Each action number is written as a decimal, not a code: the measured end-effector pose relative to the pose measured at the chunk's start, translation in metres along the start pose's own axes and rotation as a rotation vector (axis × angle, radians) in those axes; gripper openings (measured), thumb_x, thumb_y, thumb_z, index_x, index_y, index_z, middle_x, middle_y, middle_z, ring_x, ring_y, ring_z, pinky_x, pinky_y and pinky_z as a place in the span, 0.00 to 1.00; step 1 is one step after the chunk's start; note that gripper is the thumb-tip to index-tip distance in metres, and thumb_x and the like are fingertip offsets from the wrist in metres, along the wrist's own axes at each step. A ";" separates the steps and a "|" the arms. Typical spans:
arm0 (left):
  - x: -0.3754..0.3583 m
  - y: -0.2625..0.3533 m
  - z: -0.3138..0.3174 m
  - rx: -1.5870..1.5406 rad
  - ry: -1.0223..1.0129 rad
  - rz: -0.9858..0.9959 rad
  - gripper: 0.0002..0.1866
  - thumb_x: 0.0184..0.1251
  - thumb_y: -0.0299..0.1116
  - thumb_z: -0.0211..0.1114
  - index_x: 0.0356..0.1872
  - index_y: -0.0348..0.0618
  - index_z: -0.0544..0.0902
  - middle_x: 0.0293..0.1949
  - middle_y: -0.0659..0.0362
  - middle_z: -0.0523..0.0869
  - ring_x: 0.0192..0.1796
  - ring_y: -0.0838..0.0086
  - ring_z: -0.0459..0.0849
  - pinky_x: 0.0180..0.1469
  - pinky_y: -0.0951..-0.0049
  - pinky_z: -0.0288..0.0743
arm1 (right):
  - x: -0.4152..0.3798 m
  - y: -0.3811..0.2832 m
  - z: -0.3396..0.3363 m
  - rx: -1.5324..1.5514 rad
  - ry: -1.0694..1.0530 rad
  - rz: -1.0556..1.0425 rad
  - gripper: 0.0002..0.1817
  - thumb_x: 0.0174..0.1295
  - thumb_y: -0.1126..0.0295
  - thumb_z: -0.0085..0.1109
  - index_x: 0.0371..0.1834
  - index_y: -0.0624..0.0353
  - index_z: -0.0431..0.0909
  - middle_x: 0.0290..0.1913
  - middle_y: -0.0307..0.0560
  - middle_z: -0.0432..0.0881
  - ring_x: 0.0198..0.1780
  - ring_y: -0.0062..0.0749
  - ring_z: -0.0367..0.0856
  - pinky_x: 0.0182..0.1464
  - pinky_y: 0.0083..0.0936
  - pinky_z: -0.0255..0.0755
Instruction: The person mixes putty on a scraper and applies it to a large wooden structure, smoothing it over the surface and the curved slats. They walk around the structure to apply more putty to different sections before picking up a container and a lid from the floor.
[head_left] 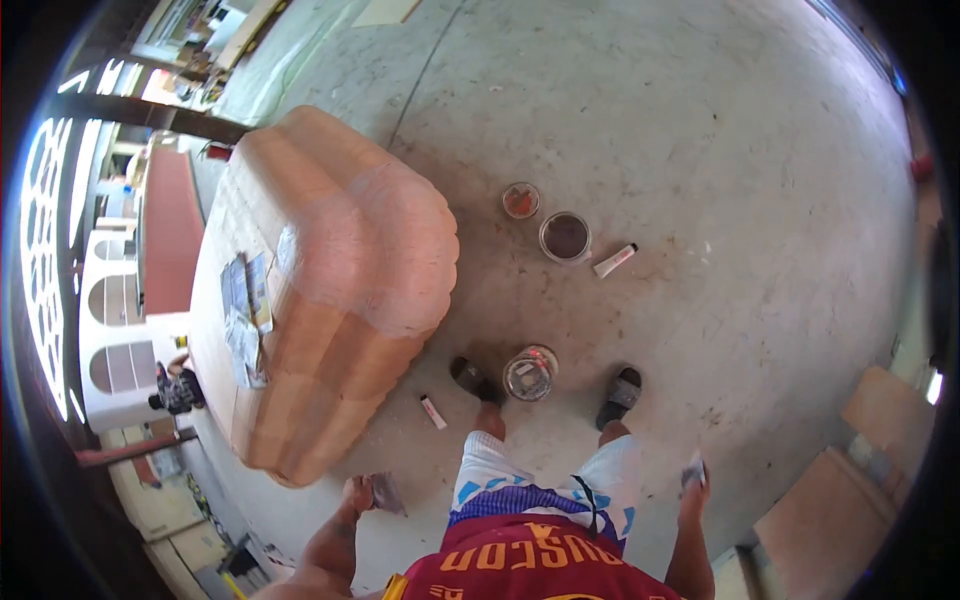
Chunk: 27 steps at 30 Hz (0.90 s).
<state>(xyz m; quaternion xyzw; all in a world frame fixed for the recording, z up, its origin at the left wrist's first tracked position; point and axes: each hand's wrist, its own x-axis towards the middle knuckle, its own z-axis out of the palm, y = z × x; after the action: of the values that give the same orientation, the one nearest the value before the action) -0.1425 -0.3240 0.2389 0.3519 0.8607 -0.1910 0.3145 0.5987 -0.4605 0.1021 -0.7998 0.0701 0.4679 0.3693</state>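
Note:
My left hand, low at the left, is closed on a flat, thin greyish piece that looks like a spreader. Out to the right, my right hand grips a small flat grey-white piece, whose kind I cannot tell. Ahead of my left hand stands a large tan mould-like form with rounded ridges and a scalloped edge. A pinkish smooth patch covers its far corner. Crumpled newspaper sheets lie on its flat top.
Between my sandalled feet stands a tin. Farther ahead are an open can with dark contents and a smaller reddish one. White tubes lie on the concrete floor. Boards lean at right; another person is beyond the form.

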 end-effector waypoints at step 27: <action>-0.497 -0.125 0.477 -1.502 0.134 -0.658 0.19 0.75 0.39 0.48 0.41 0.31 0.81 0.30 0.51 0.84 0.27 0.65 0.84 0.21 0.63 0.76 | -0.090 -0.196 0.027 -0.953 -0.644 -0.745 0.27 0.59 0.70 0.46 0.64 0.55 0.77 0.44 0.48 0.84 0.43 0.32 0.84 0.35 0.33 0.81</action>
<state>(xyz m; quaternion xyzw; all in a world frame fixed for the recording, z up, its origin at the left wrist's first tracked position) 0.2366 -0.9133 0.2402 -0.2122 0.8351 0.3749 0.3421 0.6201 -0.3233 0.2695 -0.6668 -0.5367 0.5040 0.1159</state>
